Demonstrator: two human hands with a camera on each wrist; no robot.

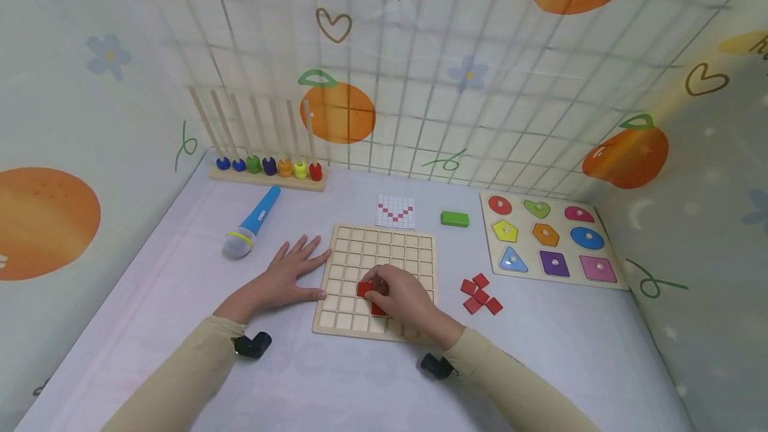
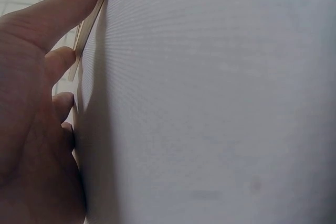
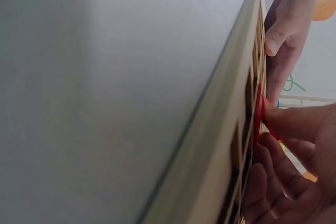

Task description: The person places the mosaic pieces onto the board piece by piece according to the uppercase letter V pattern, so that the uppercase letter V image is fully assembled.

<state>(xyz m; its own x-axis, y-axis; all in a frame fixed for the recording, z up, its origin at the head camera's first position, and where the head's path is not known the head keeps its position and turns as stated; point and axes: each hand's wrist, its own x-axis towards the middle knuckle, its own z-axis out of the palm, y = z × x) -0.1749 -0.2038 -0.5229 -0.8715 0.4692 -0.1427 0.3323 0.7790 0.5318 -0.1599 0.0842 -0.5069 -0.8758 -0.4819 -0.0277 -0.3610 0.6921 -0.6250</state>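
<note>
A wooden grid board (image 1: 345, 245) with square cells lies flat on the table. Over its middle, my right hand (image 1: 403, 293) pinches a red square tile (image 1: 363, 289) between thumb and fingers. Another red tile (image 1: 377, 310) sits in the grid just below, partly covered by that hand. In the right wrist view, the pinched tile (image 3: 271, 123) leans at a tilt close over the board. My left hand (image 1: 289, 277) rests spread on the table, its thumb and index fingertips at the board's left edge.
Right of the board lie several loose red tiles (image 1: 481, 296). Behind it are a pattern card (image 1: 395, 212) and a green block (image 1: 455, 219). A shape puzzle (image 1: 525, 265) is at right; a toy microphone (image 1: 253, 222) and a peg stacker (image 1: 267, 179) are at left.
</note>
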